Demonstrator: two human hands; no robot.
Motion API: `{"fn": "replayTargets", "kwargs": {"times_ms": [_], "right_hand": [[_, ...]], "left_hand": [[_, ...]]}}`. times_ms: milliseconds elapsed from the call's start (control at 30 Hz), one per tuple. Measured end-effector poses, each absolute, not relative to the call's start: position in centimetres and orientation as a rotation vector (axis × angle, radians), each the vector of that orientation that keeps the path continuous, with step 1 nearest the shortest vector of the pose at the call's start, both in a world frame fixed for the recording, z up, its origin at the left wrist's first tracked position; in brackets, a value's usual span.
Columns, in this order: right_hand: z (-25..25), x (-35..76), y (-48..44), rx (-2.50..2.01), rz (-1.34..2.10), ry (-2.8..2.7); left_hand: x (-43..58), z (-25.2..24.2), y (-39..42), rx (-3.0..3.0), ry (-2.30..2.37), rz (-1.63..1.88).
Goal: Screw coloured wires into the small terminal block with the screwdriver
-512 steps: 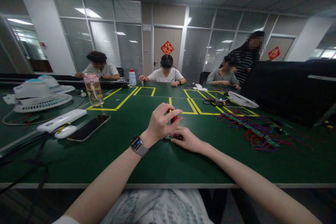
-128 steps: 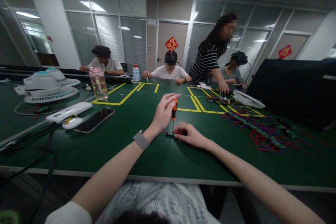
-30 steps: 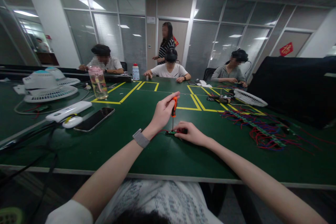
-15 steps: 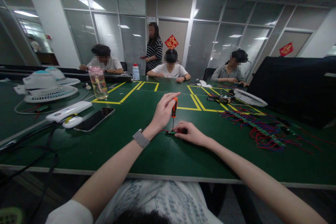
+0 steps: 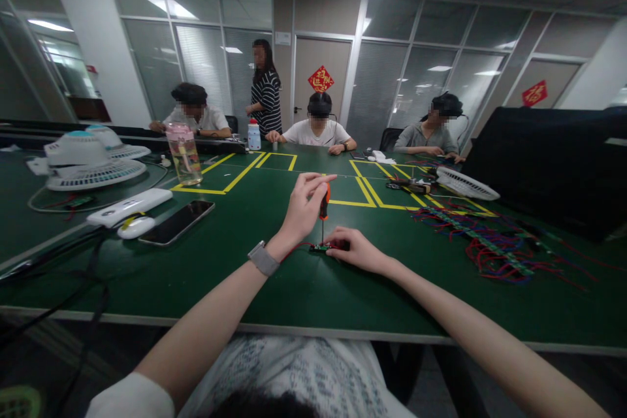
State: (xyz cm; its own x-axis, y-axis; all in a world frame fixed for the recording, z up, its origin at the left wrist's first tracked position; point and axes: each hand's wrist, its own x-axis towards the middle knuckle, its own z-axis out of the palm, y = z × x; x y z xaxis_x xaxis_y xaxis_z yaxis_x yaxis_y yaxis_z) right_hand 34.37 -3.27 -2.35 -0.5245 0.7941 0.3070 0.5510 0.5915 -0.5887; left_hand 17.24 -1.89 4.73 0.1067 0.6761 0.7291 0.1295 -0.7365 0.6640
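My left hand [image 5: 304, 206] is closed around the handle of an orange-and-black screwdriver [image 5: 324, 204], which stands upright with its shaft pointing down. The screwdriver's tip meets a small green circuit board [image 5: 319, 249] lying on the green table. From the right, the fingers of my right hand [image 5: 356, 248] pinch the board's right end and hide part of it. A red wire [image 5: 296, 247] runs from the board's left side toward my left wrist.
At right lie green circuit boards with red and blue wires [image 5: 482, 241] and a white fan [image 5: 465, 184]. On the left are a phone [image 5: 179, 222], a white power bank [image 5: 130, 207], a drink bottle [image 5: 185, 153] and white fans [image 5: 93, 163]. People sit across the table [image 5: 274, 300].
My left fingers have shifted slightly on the screwdriver handle; my right hand stays in place. Behind the table, the standing person in stripes has moved left. A seated person's hand has moved to a small container.
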Motion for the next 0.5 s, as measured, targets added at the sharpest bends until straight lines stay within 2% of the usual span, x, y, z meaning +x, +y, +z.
{"fn": "replayTargets", "kwargs": {"times_ms": [200, 500], "right_hand": [[-2.34, 34.40, -3.25, -1.054, 0.557, -2.271], [-2.36, 34.42, -3.20, -1.054, 0.535, -2.282]], "left_hand": [[17.69, 4.24, -1.77, 1.817, 0.607, 1.627], [17.36, 4.70, -2.38, 1.929, 0.772, 1.791]]}}
